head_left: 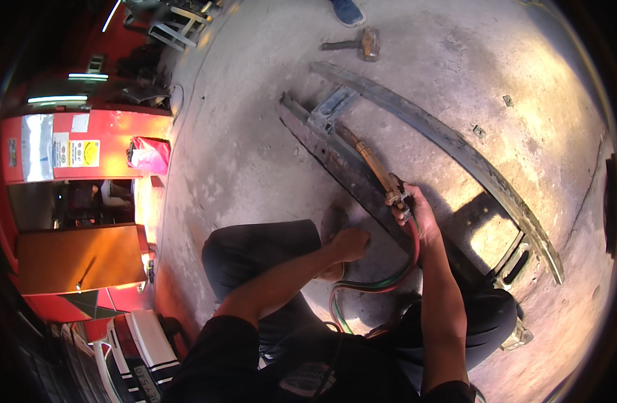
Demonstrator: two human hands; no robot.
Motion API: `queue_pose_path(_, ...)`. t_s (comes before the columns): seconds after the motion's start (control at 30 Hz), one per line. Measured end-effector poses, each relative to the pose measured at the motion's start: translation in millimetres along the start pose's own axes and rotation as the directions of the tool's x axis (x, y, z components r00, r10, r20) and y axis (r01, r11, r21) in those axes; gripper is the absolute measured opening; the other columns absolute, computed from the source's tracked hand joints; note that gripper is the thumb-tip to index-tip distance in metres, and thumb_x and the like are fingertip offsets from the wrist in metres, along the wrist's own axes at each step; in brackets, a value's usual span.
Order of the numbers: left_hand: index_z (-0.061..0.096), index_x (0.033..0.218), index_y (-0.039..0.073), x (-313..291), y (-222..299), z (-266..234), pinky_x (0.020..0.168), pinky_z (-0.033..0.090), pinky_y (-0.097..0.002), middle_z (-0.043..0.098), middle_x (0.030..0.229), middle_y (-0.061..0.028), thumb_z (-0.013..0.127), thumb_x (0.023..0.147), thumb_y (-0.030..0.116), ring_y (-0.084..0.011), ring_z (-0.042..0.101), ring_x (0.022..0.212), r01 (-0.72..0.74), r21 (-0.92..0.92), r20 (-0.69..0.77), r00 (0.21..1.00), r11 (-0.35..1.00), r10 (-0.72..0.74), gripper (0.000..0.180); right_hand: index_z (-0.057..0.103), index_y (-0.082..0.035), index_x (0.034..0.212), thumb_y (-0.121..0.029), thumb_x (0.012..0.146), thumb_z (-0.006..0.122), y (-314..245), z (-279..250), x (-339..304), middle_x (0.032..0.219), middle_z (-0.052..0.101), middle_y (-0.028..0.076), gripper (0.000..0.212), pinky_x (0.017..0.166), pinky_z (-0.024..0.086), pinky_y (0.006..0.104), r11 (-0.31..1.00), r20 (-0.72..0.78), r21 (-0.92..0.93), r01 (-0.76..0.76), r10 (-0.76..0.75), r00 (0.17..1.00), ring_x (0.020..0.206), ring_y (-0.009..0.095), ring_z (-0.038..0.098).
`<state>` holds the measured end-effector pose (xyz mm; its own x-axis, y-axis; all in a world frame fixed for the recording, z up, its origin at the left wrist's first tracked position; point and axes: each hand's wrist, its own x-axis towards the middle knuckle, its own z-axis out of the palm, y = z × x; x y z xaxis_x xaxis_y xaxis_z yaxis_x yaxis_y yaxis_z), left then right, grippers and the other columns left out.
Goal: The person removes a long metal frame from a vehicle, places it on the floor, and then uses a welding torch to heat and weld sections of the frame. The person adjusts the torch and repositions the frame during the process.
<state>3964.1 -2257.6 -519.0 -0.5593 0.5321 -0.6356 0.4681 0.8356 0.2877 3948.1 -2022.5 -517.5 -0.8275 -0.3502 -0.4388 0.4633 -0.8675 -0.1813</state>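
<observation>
My right hand is wrapped round the valve end of a brass gas torch. The torch points up and to the left, over the near rail of a dark metal vehicle frame. From its back end a red hose and a green hose curve down between my legs. My left hand is closed in a fist near my left knee, left of the torch and apart from it. Its fingers curl out of sight, so what it holds, if anything, is hidden. No flame can be made out at the torch tip.
A hammer lies on the concrete floor beyond the frame, near another person's blue shoe. Two small metal pieces lie right of the frame. At the left stand a red cabinet and an orange-brown panel.
</observation>
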Motion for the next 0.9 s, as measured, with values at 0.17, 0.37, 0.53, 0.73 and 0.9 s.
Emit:
queue_pose_path(0.17,0.065,0.099,0.005,-3,11,-11,0.084,0.052,-0.0494,0.069,0.093,-0.0198,0.060,0.087,0.034,-0.0383,0.068,0.092,-0.015,-0.081,-0.070,0.997,0.997,0.010,0.032,0.052,-0.009,0.132,-0.038,0.096,0.051,-1,1,-6,0.082,0.063,0.008,0.047,0.038,0.036,0.0222,1.000,-0.019,-0.019,0.007,-0.007,1.000,0.048,0.011,0.048)
queue_pose_path(0.37,0.063,0.101,0.005,-4,14,-9,0.082,0.051,-0.0510,0.068,0.092,-0.0217,0.059,0.090,0.033,-0.0408,0.066,0.092,-0.070,-0.169,-0.101,0.993,0.983,0.053,0.030,0.050,-0.008,0.136,-0.036,0.097,0.050,-3,-4,-11,0.082,0.063,0.008,0.048,0.040,0.037,0.0235,1.000,-0.005,-0.001,0.013,-0.013,1.000,0.049,0.012,0.049)
queue_pose_path(0.53,0.063,0.098,0.005,-15,29,-33,0.081,0.050,-0.0525,0.067,0.090,-0.0227,0.057,0.092,0.029,-0.0416,0.065,0.089,-0.168,-0.151,-0.149,0.978,0.974,0.146,0.026,0.055,-0.009,0.126,-0.038,0.097,0.050,3,-2,2,0.082,0.064,0.009,0.041,0.038,0.036,0.0215,1.000,-0.040,-0.003,0.001,-0.001,0.999,0.047,0.011,0.050)
queue_pose_path(0.73,0.063,0.108,0.006,-59,62,-101,0.082,0.049,-0.0498,0.067,0.100,-0.0207,0.053,0.097,0.033,-0.0395,0.064,0.096,-0.025,-0.088,0.082,0.996,0.996,0.032,0.031,0.056,-0.008,0.125,-0.036,0.098,0.050,7,5,15,0.081,0.064,0.010,0.040,0.038,0.038,0.0215,0.999,-0.044,0.048,0.002,0.000,0.999,0.048,0.012,0.051)
queue_pose_path(0.9,0.064,0.104,0.004,-70,61,-118,0.078,0.050,-0.0500,0.068,0.095,-0.0201,0.055,0.096,0.031,-0.0409,0.064,0.091,-0.021,-0.076,0.106,0.994,0.997,0.029,0.029,0.056,-0.008,0.122,-0.036,0.098,0.051,11,12,30,0.082,0.064,0.010,0.037,0.039,0.038,0.0216,0.998,-0.062,0.054,0.009,-0.006,0.998,0.049,0.012,0.052)
